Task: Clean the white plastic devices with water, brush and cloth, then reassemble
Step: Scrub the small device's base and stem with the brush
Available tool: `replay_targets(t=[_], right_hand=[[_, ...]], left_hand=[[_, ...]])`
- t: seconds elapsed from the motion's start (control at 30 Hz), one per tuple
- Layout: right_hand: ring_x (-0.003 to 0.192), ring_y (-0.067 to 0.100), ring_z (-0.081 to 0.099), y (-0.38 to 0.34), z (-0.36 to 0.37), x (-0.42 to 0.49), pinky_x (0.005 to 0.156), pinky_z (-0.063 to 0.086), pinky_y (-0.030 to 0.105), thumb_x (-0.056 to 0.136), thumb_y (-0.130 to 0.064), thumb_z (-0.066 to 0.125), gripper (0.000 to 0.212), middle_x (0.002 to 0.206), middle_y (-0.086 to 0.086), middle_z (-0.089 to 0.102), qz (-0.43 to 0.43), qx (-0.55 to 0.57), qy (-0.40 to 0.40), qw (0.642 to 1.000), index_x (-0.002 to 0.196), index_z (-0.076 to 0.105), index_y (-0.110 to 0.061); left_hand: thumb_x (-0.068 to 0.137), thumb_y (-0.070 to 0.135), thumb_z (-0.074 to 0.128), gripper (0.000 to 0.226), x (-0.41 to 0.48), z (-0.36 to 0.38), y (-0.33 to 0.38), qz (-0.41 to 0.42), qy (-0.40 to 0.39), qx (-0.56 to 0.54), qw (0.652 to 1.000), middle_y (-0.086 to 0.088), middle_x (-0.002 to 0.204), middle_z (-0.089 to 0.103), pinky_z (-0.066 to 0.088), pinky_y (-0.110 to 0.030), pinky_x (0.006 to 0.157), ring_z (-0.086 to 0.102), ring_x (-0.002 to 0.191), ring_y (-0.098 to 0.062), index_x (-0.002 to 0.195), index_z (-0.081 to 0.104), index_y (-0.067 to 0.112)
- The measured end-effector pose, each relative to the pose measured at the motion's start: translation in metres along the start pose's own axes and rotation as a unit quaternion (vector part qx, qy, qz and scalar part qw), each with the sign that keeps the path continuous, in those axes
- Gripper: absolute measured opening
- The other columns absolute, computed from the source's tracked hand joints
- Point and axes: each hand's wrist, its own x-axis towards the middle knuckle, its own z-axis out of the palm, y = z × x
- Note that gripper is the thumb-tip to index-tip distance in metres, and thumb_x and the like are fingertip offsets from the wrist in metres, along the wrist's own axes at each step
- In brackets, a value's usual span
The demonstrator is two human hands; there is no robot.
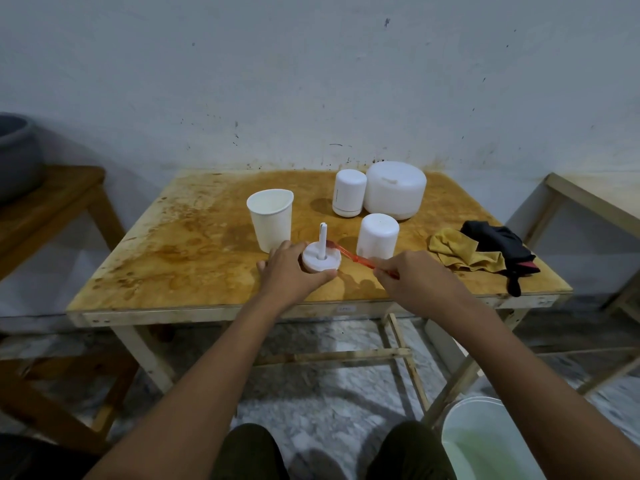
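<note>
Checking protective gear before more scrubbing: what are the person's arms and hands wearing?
Nothing: the left hand and right hand are bare, with no gloves, rings or watch visible. Both forearms are uncovered, no sleeves in view. Dark trousers show at the knees.

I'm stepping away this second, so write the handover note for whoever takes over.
Left hand grips the white base with stem.
Right hand holds the red brush, bristles at the base's top.
A white cover stands behind it; small white device and large white device at the back; paper cup left; yellow cloth and black cloth right.
Done: one device opened, brushing begun.
Left: finish brushing, wipe, reassemble; others' cleanliness cannot be told.
</note>
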Motion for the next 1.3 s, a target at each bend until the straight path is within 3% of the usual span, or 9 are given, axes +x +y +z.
replay_targets(t=[0.13, 0.33, 0.47, 0.6, 0.77, 0.93, 1.03, 1.17, 1.3], right_hand=[[0.071, 0.018, 0.061, -0.001, 0.003, 0.004, 0.058, 0.049, 0.03, 0.101, -0.028, 0.049, 0.031, 0.091, 0.008, 0.07, 0.007, 0.002, 0.011, 1.0, 0.121, 0.069, -0.016], [0.054, 0.004, 0.046, -0.003, -0.01, -0.005, 0.046, 0.031, 0.012, 0.1, -0.021, 0.05, 0.03, 0.089, 0.003, 0.066, 0.022, 0.045, -0.025, 0.998, 0.127, 0.065, -0.019], [0.075, 0.014, 0.058, -0.009, -0.006, -0.003, 0.063, 0.044, 0.024, 0.1, -0.023, 0.05, 0.032, 0.104, 0.008, 0.07, 0.02, 0.039, -0.008, 0.999, 0.129, 0.064, -0.022], [0.085, 0.022, 0.064, -0.015, 0.01, 0.0, 0.065, 0.046, 0.028, 0.101, -0.027, 0.049, 0.031, 0.104, 0.011, 0.07, 0.023, 0.04, 0.008, 0.999, 0.124, 0.068, -0.021], [0.064, 0.005, 0.052, -0.012, -0.002, -0.01, 0.049, 0.034, 0.015, 0.1, -0.022, 0.051, 0.031, 0.085, 0.0, 0.064, 0.023, 0.057, -0.02, 0.998, 0.128, 0.064, -0.021], [0.07, 0.019, 0.059, -0.011, 0.007, -0.007, 0.053, 0.038, 0.025, 0.101, -0.026, 0.048, 0.03, 0.093, 0.009, 0.071, 0.029, 0.007, 0.022, 0.999, 0.115, 0.072, -0.017], [0.065, 0.015, 0.057, -0.013, 0.002, -0.01, 0.052, 0.038, 0.023, 0.1, -0.025, 0.049, 0.029, 0.095, 0.009, 0.071, 0.035, 0.014, 0.009, 0.999, 0.117, 0.072, -0.016], [0.053, 0.004, 0.041, -0.011, -0.014, -0.017, 0.045, 0.027, 0.014, 0.101, -0.022, 0.05, 0.031, 0.07, -0.006, 0.055, 0.023, 0.013, -0.014, 1.0, 0.129, 0.063, -0.022], [0.051, 0.004, 0.04, -0.016, -0.021, -0.016, 0.047, 0.027, 0.015, 0.099, -0.021, 0.052, 0.03, 0.086, 0.004, 0.067, 0.015, 0.023, -0.014, 1.0, 0.126, 0.066, -0.021]], left_hand=[[0.075, 0.066, 0.069, 0.075, 0.003, 0.001, -0.003, -0.005, -0.006, -0.004, 1.0, 0.006, 0.128, 0.05, 0.025, -0.042, 0.099, 0.04, 0.13, -0.021, 0.139, 0.047, 0.033], [0.076, 0.067, 0.067, 0.077, 0.003, 0.001, -0.004, -0.008, -0.017, 0.002, 1.0, 0.006, 0.133, 0.048, 0.024, -0.043, 0.101, 0.036, 0.133, -0.021, 0.141, 0.044, 0.033], [0.076, 0.067, 0.067, 0.077, 0.004, 0.0, -0.004, -0.008, -0.028, -0.002, 1.0, 0.005, 0.133, 0.047, 0.024, -0.043, 0.102, 0.036, 0.133, -0.022, 0.141, 0.044, 0.035], [0.077, 0.065, 0.067, 0.074, 0.004, -0.002, -0.004, -0.013, -0.036, -0.008, 0.999, 0.005, 0.133, 0.048, 0.023, -0.044, 0.104, 0.035, 0.134, -0.023, 0.141, 0.044, 0.036], [0.075, 0.066, 0.068, 0.077, 0.004, -0.002, -0.003, -0.016, -0.03, -0.011, 0.999, 0.005, 0.135, 0.048, 0.023, -0.044, 0.104, 0.036, 0.135, -0.022, 0.141, 0.046, 0.033], [0.074, 0.065, 0.07, 0.079, 0.004, -0.002, -0.002, -0.025, -0.03, -0.019, 0.999, 0.004, 0.139, 0.047, 0.022, -0.045, 0.107, 0.035, 0.136, -0.023, 0.142, 0.045, 0.033], [0.075, 0.064, 0.071, 0.079, 0.004, -0.002, -0.001, -0.029, -0.034, -0.021, 0.999, 0.005, 0.14, 0.046, 0.021, -0.046, 0.108, 0.034, 0.137, -0.023, 0.142, 0.044, 0.032], [0.074, 0.065, 0.071, 0.08, 0.003, -0.002, -0.001, -0.031, -0.029, -0.024, 0.999, 0.005, 0.139, 0.047, 0.022, -0.047, 0.11, 0.035, 0.137, -0.022, 0.141, 0.045, 0.031], [0.073, 0.065, 0.071, 0.078, 0.002, -0.003, -0.001, -0.029, -0.025, -0.032, 0.999, 0.006, 0.136, 0.048, 0.023, -0.046, 0.109, 0.036, 0.135, -0.022, 0.139, 0.047, 0.032]])
